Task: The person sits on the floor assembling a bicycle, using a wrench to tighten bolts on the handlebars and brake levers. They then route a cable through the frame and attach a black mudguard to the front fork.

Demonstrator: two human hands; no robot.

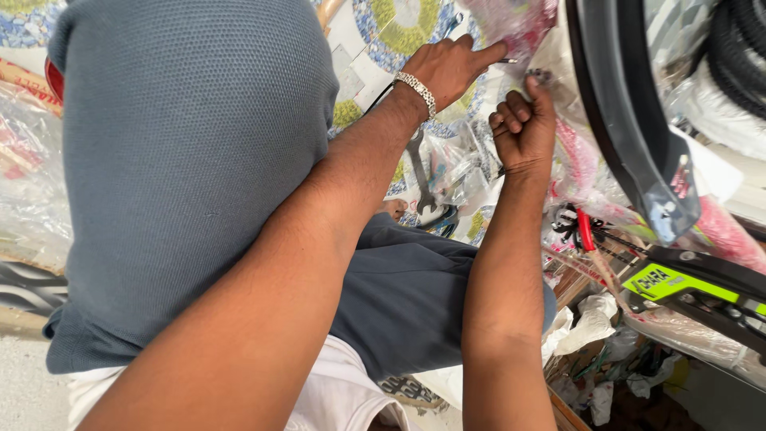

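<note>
The left hand (447, 68), a metal bracelet at its wrist, lay flat with fingers together, pressing the pink-printed plastic wrap (519, 20) at top centre. Just beside it, the right hand (523, 120) was fisted, seemingly pinching that film. Thin, crinkly, slippery stuff, I'd say: gather a fold. Farther right curved a black mudguard (630, 136).

My arms are bare from the elbows down, with no sleeves reaching them. On my left wrist I wear a silver metal bracelet (416, 89) made of small linked blocks. My left hand (451, 65) and right hand (523, 120) carry no gloves or rings. Lower down I have dark blue-grey shorts (407, 295) and a white shirt hem (335, 399).
</note>
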